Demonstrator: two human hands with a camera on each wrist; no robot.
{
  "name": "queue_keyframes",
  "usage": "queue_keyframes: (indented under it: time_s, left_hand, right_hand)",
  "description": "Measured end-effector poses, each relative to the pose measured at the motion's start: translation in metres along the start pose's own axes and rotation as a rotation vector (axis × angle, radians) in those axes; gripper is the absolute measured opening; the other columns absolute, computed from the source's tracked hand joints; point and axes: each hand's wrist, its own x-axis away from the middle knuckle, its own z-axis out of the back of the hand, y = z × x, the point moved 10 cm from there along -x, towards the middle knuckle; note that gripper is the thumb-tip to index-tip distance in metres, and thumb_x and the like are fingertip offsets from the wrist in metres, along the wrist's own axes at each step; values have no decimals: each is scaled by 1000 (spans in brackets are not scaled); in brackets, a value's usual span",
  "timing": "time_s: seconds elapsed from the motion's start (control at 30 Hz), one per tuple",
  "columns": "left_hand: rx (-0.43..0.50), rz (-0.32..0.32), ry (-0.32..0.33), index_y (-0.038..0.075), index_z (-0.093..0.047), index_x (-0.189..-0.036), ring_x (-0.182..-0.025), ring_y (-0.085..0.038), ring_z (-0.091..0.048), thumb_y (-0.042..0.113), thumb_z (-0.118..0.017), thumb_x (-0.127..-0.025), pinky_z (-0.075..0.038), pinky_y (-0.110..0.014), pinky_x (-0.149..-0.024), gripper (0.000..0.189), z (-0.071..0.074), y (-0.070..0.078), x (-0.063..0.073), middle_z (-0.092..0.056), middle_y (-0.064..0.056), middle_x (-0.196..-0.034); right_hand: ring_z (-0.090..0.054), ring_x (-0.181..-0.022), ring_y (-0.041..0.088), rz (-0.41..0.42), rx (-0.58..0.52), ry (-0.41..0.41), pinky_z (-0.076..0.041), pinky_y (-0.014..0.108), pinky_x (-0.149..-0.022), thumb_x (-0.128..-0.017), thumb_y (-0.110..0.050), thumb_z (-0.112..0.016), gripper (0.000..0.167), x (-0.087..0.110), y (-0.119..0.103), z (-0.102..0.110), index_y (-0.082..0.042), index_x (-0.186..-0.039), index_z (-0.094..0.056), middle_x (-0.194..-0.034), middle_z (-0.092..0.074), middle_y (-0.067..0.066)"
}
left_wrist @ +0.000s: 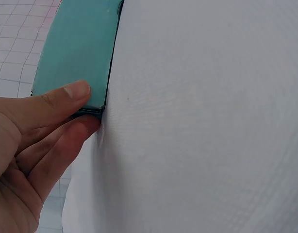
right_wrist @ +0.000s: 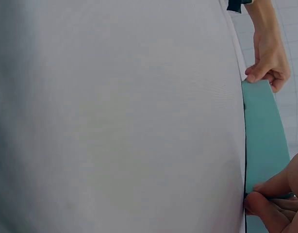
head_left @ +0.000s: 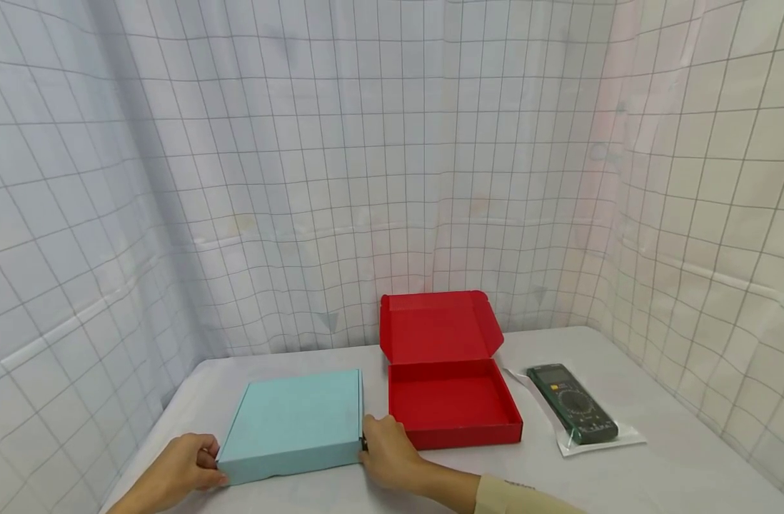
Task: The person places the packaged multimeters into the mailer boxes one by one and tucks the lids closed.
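Observation:
A light blue cardboard box [head_left: 298,414] lies flat on the table with its lid down. My left hand [head_left: 176,467] grips its front left corner; in the left wrist view the thumb [left_wrist: 77,92] lies on the box's front face and the fingers bend round the side. At the front right corner, my right hand [head_left: 392,453] pinches the box's edge between thumb and curled fingers. The right wrist view shows both hands on the box [right_wrist: 265,136]. Beside it stands a red cardboard box [head_left: 456,437], its lid raised and nothing visible inside.
A dark multimeter [head_left: 573,403] in a clear plastic bag [head_left: 632,437] lies right of the red box. White cloth covers the table [head_left: 495,471]. Grid-patterned curtains [head_left: 405,157] hang behind and on both sides.

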Motion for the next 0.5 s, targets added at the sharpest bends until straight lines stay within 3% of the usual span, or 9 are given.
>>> queue_keyframes:
  time_s: [0.27,0.5]
  left_hand:
    - [3,-45,-13,-1,-59,-83,-69,-11,-66,0,-84,-81,-59,-28,-59,26,0,0,0,-71,-7,-77]
    - [5,-41,-13,-1,-60,-84,-70,-11,-66,0,-85,-81,-59,-28,-60,25,1,0,0,-71,-8,-78]
  right_hand:
    - [-67,-74,6,11,-8,23,-59,23,-65,-86,-2,-83,21,1,-1,2,-5,-94,-64,-76,-64,-2]
    - [-66,-72,5,1,-14,6,-59,23,-64,-87,-3,-82,21,0,0,1,-4,-96,-63,-73,-61,-2]
